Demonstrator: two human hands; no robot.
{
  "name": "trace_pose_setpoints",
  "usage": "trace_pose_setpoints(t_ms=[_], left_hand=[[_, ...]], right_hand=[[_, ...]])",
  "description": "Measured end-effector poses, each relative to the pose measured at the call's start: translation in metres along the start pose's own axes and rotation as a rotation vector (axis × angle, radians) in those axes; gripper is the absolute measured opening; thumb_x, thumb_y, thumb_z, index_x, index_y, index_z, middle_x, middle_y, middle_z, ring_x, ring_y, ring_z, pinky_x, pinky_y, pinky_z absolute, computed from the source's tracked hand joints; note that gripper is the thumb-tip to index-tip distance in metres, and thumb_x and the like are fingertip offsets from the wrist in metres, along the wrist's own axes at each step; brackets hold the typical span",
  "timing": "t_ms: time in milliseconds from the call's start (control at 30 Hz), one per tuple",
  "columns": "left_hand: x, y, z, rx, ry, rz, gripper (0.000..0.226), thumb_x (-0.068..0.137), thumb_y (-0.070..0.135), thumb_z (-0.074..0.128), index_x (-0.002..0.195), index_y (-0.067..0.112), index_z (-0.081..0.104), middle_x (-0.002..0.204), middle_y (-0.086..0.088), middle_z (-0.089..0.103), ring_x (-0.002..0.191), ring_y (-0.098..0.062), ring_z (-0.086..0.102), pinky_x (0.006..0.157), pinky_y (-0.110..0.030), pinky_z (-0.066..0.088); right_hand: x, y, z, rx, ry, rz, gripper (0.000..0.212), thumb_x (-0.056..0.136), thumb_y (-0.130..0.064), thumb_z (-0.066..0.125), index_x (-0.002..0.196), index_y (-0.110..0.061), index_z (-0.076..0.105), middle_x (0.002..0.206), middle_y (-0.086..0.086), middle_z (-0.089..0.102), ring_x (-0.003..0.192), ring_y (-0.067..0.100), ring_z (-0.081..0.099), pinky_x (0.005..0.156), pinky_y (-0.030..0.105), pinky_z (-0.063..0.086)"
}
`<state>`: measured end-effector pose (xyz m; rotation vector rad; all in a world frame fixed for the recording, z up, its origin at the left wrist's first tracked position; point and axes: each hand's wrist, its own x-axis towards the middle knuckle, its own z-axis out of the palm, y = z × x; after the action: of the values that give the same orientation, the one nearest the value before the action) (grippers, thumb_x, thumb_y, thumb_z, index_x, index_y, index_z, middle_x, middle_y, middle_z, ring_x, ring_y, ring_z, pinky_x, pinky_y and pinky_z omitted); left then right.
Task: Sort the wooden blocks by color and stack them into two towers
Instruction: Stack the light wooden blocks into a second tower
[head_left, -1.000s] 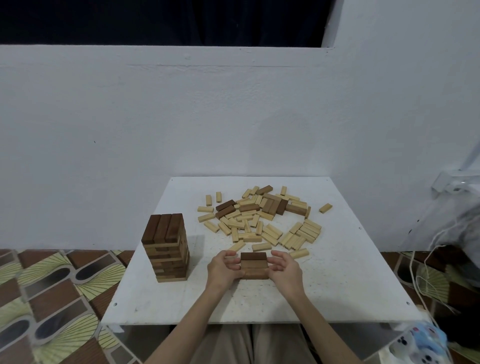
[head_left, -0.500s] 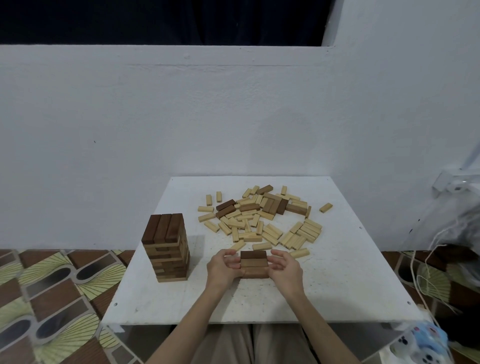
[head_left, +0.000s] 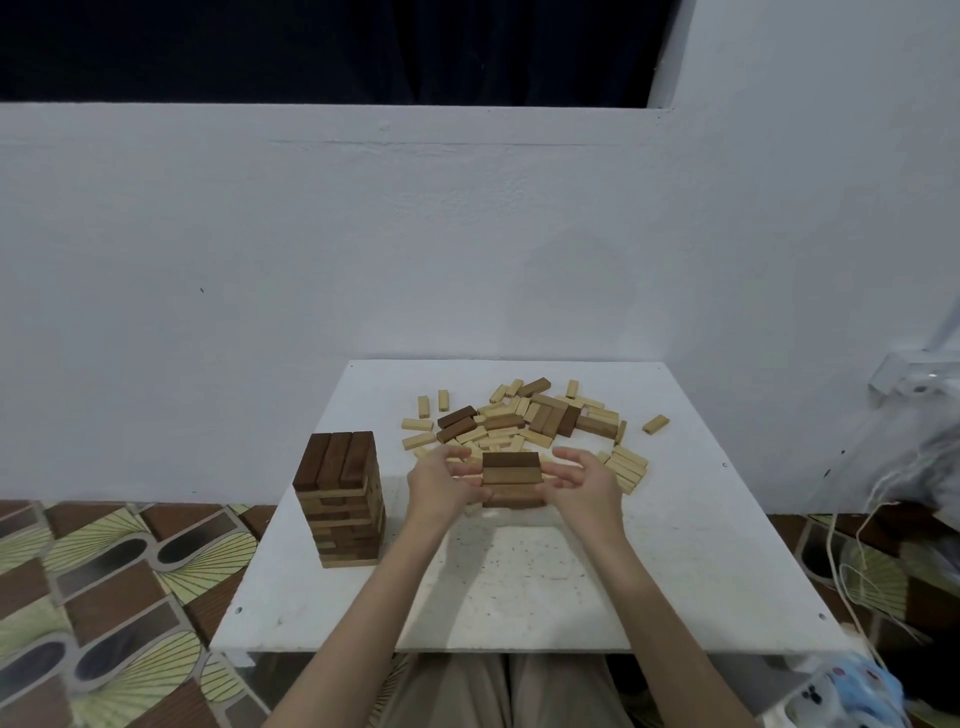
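Note:
A row of three dark wooden blocks (head_left: 512, 479) is held above the white table (head_left: 519, 587), clamped between my two hands. My left hand (head_left: 441, 486) presses its left end with curled fingers, and my right hand (head_left: 582, 486) presses its right end. A tower of dark blocks (head_left: 340, 504) stands at the table's left side. Behind my hands lies a loose pile of light blocks (head_left: 524, 436) mixed with several dark blocks (head_left: 556, 418).
A single light block (head_left: 655, 424) lies apart at the pile's right. A white wall (head_left: 467, 234) rises just behind the table. Patterned floor tiles (head_left: 104, 597) lie to the left. Cords and a bag (head_left: 914, 467) crowd the right side.
Both hands have lifted the row of three dark blocks off the table and carried it upward, away from me. The tower and the pile have not moved.

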<state>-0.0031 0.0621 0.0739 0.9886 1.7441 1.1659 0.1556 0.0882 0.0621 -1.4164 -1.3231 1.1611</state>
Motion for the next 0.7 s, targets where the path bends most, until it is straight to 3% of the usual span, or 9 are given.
trace_pose_setpoints(t_ms=[133,267,367,500,633,700], left_hand=[[-0.005,0.030,-0.025,-0.024,0.026,0.061,0.056,0.064,-0.016,0.075,0.115,0.000,0.057,0.097,-0.013,0.068,0.087,-0.024,0.067,0.080,-0.034,0.055],[-0.011,0.055,-0.056,0.002,0.064,0.130,0.050,0.065,-0.012,0.076,0.109,0.004,0.059,0.092,-0.008,0.068,0.082,-0.020,0.067,0.066,-0.020,0.056],[-0.014,0.063,-0.081,-0.007,0.101,0.140,0.050,0.065,-0.013,0.076,0.109,0.002,0.060,0.088,-0.007,0.068,0.076,-0.018,0.067,0.064,-0.019,0.056],[-0.019,0.064,-0.112,0.042,0.166,0.134,0.045,0.065,-0.010,0.077,0.105,0.004,0.063,0.084,-0.005,0.068,0.069,-0.012,0.065,0.055,-0.010,0.051],[-0.021,0.059,-0.142,0.087,0.212,0.089,0.047,0.064,-0.006,0.080,0.106,0.006,0.063,0.080,0.001,0.068,0.074,-0.014,0.067,0.071,-0.024,0.056],[-0.024,0.057,-0.154,0.095,0.214,0.067,0.047,0.066,-0.006,0.079,0.107,0.006,0.062,0.083,-0.002,0.068,0.077,-0.017,0.068,0.070,-0.025,0.056]], right_hand=[[-0.001,-0.034,0.005,0.026,-0.036,-0.037,0.046,0.077,0.004,0.072,0.117,-0.015,0.058,0.099,0.000,0.067,0.081,0.006,0.063,0.067,0.015,0.049],[-0.005,-0.066,0.019,0.057,-0.084,-0.088,0.046,0.078,0.005,0.072,0.118,-0.014,0.057,0.099,0.001,0.067,0.077,0.002,0.061,0.059,0.011,0.048],[-0.010,-0.082,0.035,0.083,-0.121,-0.105,0.048,0.077,0.007,0.071,0.120,-0.009,0.057,0.104,0.006,0.068,0.078,0.004,0.062,0.065,0.014,0.050],[-0.018,-0.098,0.061,0.094,-0.176,-0.125,0.048,0.078,0.007,0.069,0.121,-0.010,0.056,0.107,0.007,0.066,0.077,0.002,0.060,0.055,0.008,0.047],[-0.028,-0.105,0.089,0.091,-0.209,-0.143,0.047,0.076,0.007,0.068,0.119,-0.008,0.058,0.107,0.010,0.068,0.078,0.012,0.064,0.060,0.013,0.051],[-0.032,-0.106,0.101,0.092,-0.227,-0.141,0.047,0.076,0.008,0.069,0.119,-0.006,0.058,0.104,0.011,0.067,0.077,0.013,0.063,0.057,0.010,0.050]])
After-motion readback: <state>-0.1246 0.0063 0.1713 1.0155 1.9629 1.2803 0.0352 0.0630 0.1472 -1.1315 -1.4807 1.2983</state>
